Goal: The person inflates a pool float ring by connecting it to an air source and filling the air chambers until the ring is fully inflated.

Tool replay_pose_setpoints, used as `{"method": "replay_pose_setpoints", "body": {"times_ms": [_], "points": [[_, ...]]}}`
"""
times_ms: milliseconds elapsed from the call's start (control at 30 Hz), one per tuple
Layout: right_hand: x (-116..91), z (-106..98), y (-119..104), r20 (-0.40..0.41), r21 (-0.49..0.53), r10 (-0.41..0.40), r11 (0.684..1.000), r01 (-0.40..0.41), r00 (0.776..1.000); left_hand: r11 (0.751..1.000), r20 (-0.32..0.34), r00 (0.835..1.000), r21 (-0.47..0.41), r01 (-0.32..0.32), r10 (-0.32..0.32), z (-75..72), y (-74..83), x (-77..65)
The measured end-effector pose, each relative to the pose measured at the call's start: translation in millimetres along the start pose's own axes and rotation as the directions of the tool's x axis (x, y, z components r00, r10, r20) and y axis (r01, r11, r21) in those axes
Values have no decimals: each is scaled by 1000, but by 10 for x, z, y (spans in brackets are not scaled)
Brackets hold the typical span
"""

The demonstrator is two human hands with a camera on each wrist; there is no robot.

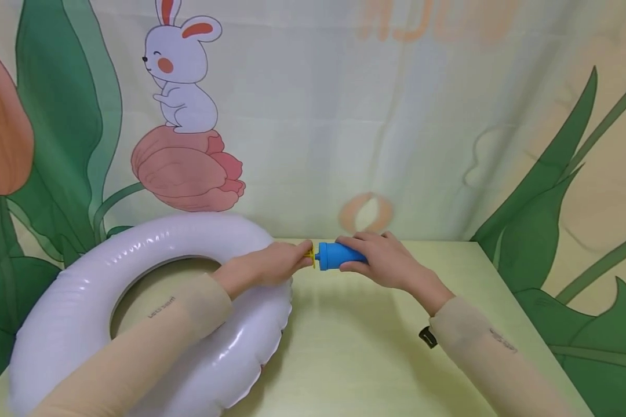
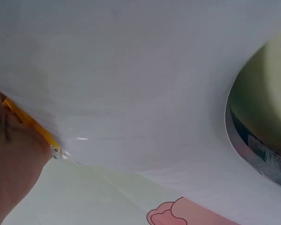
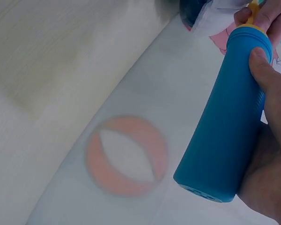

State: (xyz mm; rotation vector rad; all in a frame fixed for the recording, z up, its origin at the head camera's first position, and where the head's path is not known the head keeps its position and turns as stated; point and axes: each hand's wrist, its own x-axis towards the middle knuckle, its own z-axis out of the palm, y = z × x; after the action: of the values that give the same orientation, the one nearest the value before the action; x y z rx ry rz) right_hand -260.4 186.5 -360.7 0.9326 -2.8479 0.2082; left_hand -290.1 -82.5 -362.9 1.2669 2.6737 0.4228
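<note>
A blue hand pump [image 1: 339, 256] is held level above the table in the head view. My right hand [image 1: 386, 260] grips its cylinder, with the thumb laid along the blue body [image 3: 220, 122] in the right wrist view. At the pump's left end, my left hand [image 1: 271, 265] pinches a yellow piece [image 1: 313, 256] with a thin flange. Below and left of that hand lies a white inflatable swim ring [image 1: 57, 336], rounded out but creased along its edge. The left wrist view has the ring's white surface [image 2: 131, 84] close up, overlapping the yellow piece [image 2: 33, 123].
The pale green table [image 1: 355, 347] extends under the ring and both forearms. Behind it hangs a curtain [image 1: 313, 116] printed with a rabbit, flowers and large leaves. A small black strap [image 1: 428, 337] shows at the right sleeve.
</note>
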Motion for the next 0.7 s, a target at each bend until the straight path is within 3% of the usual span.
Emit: {"method": "replay_pose_setpoints", "body": {"times_ms": [367, 500, 700], "points": [[-315, -26, 464, 28, 137, 70, 988, -74, 997, 1000, -14, 1000, -13, -29, 28, -50, -143, -172], [-439, -42, 631, 45, 185, 114, 975, -120, 992, 1000, -44, 999, 8, -26, 26, -42, -190, -227], [-510, -82, 732, 61, 216, 118, 968, -129, 991, 997, -99, 995, 69, -25, 31, 47, -220, -255]]}}
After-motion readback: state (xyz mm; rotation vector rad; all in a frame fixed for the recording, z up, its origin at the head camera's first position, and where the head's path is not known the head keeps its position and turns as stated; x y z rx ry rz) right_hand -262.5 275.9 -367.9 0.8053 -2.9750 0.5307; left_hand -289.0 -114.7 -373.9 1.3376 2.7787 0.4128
